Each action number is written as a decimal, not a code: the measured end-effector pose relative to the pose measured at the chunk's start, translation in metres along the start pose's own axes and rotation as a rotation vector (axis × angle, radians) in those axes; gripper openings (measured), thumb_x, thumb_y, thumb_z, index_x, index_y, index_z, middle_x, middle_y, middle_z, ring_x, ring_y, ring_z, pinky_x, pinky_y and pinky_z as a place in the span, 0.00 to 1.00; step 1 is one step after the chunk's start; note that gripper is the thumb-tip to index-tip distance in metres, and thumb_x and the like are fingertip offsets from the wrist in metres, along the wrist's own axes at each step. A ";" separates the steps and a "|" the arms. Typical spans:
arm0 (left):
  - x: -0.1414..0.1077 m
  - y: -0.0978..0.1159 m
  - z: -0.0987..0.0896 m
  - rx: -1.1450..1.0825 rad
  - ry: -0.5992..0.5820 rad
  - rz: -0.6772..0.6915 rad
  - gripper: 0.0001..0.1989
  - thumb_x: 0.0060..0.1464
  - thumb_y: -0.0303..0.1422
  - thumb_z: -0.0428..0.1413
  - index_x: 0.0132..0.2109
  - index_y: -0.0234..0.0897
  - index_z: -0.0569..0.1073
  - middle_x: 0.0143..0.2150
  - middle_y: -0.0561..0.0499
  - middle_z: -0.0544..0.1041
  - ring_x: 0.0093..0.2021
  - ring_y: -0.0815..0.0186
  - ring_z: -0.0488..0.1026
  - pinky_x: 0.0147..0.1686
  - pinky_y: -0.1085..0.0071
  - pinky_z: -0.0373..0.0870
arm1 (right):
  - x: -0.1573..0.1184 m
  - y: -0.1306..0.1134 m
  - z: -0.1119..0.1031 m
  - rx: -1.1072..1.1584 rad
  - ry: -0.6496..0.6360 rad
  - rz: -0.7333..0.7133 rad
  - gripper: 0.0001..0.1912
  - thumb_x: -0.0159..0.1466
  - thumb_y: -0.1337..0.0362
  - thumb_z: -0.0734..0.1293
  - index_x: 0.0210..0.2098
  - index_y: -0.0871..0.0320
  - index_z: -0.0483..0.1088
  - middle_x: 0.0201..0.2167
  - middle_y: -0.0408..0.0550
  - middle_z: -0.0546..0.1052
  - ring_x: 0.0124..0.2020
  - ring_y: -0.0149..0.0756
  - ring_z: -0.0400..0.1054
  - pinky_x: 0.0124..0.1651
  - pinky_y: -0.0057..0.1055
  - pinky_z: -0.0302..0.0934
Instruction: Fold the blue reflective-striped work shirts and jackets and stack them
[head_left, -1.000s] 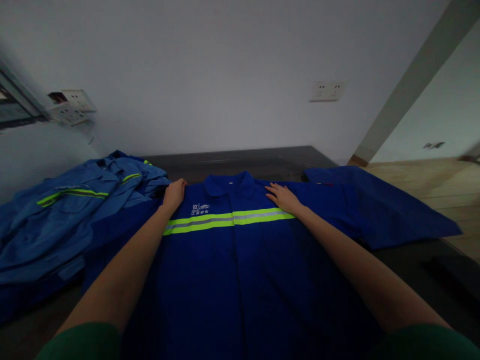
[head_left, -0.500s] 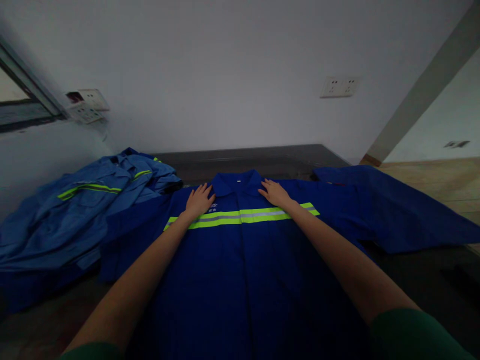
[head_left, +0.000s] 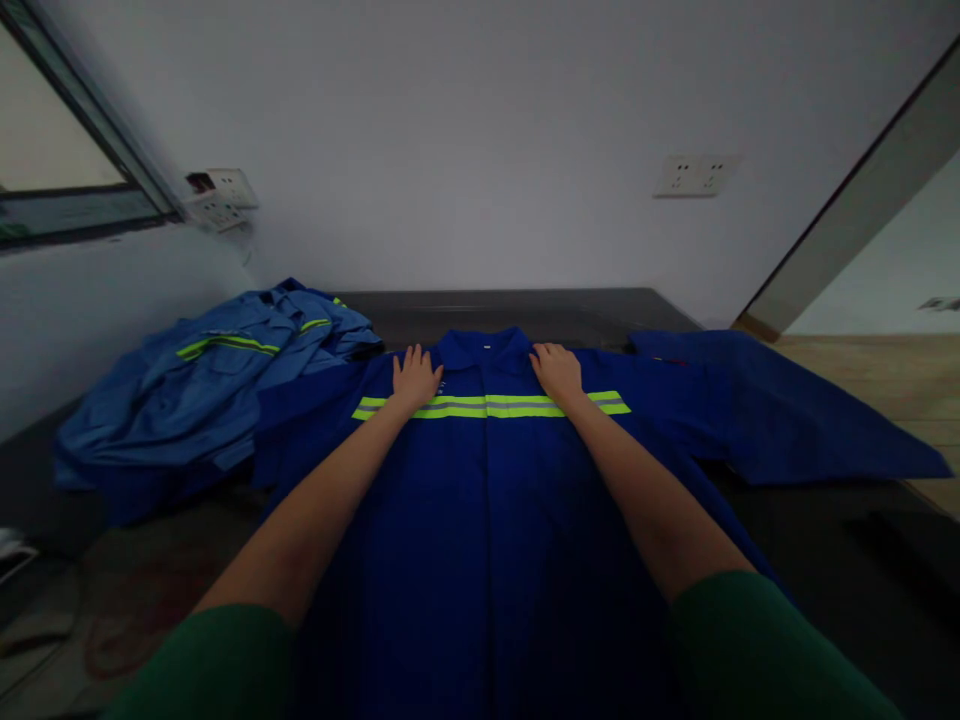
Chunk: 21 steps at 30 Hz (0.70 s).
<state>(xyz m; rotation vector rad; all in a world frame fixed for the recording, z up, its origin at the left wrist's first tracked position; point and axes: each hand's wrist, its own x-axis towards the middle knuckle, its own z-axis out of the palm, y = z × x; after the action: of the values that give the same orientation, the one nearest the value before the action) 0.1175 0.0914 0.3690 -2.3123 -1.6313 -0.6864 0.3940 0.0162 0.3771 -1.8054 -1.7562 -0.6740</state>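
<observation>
A dark blue work jacket [head_left: 427, 500] lies spread front up, with its collar [head_left: 487, 350] at the far end and a yellow-green reflective band [head_left: 480, 407] across the chest. My left hand [head_left: 415, 380] rests open on the shoulder left of the collar, fingers spread and pointing away. To the right of the collar, my right hand [head_left: 557, 372] lies on the other shoulder, its fingers slightly bent over the cloth and not closed around it. The sleeves reach out to both sides.
A heap of lighter blue work clothes [head_left: 202, 370] with reflective strips lies at the left. Another blue cloth [head_left: 810, 410] is spread out at the right. The dark table [head_left: 600, 302] meets a wall with sockets [head_left: 694, 176]. A cable [head_left: 71, 600] shows at lower left.
The view has shifted slightly. My left hand has turned to point more directly away, and the fingers of my right hand have drawn in on the shoulder. The jacket stays spread.
</observation>
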 end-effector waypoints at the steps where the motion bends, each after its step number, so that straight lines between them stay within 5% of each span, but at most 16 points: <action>1: -0.018 0.003 -0.002 -0.022 0.006 0.049 0.28 0.64 0.41 0.42 0.66 0.33 0.58 0.70 0.36 0.51 0.70 0.49 0.44 0.64 0.44 0.41 | -0.004 -0.004 -0.005 0.005 0.022 -0.046 0.21 0.70 0.62 0.53 0.54 0.63 0.69 0.51 0.62 0.73 0.54 0.48 0.64 0.56 0.44 0.56; 4: -0.076 0.004 -0.008 -0.086 -0.078 0.208 0.27 0.64 0.43 0.42 0.67 0.43 0.57 0.70 0.42 0.52 0.70 0.48 0.44 0.62 0.39 0.44 | -0.022 -0.020 -0.018 0.057 0.026 -0.156 0.20 0.70 0.64 0.54 0.54 0.62 0.69 0.54 0.59 0.72 0.56 0.48 0.63 0.57 0.43 0.56; 8: -0.134 -0.021 -0.023 -0.091 -0.168 0.266 0.27 0.64 0.48 0.41 0.67 0.51 0.55 0.71 0.47 0.51 0.70 0.49 0.46 0.62 0.41 0.46 | -0.069 -0.054 -0.033 0.153 -0.106 -0.242 0.21 0.69 0.59 0.57 0.57 0.62 0.67 0.60 0.59 0.67 0.61 0.48 0.59 0.59 0.43 0.56; 15: -0.166 -0.091 -0.047 0.075 -0.243 0.178 0.28 0.65 0.48 0.38 0.69 0.47 0.52 0.71 0.46 0.50 0.70 0.52 0.46 0.64 0.46 0.46 | -0.164 -0.086 -0.081 0.221 -0.447 -0.348 0.32 0.66 0.43 0.54 0.66 0.46 0.54 0.69 0.52 0.51 0.68 0.58 0.45 0.62 0.60 0.49; 21: -0.177 -0.102 -0.045 0.065 -0.234 0.091 0.29 0.65 0.49 0.35 0.69 0.49 0.48 0.72 0.49 0.47 0.71 0.53 0.42 0.64 0.45 0.44 | -0.185 -0.085 -0.089 0.141 -0.571 -0.355 0.34 0.66 0.39 0.50 0.68 0.41 0.46 0.71 0.48 0.43 0.69 0.60 0.34 0.63 0.67 0.35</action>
<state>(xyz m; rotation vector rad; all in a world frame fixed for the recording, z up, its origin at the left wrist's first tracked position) -0.0369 -0.0384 0.3117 -2.4783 -1.6018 -0.3488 0.3038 -0.1784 0.3201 -1.7075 -2.4654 -0.1479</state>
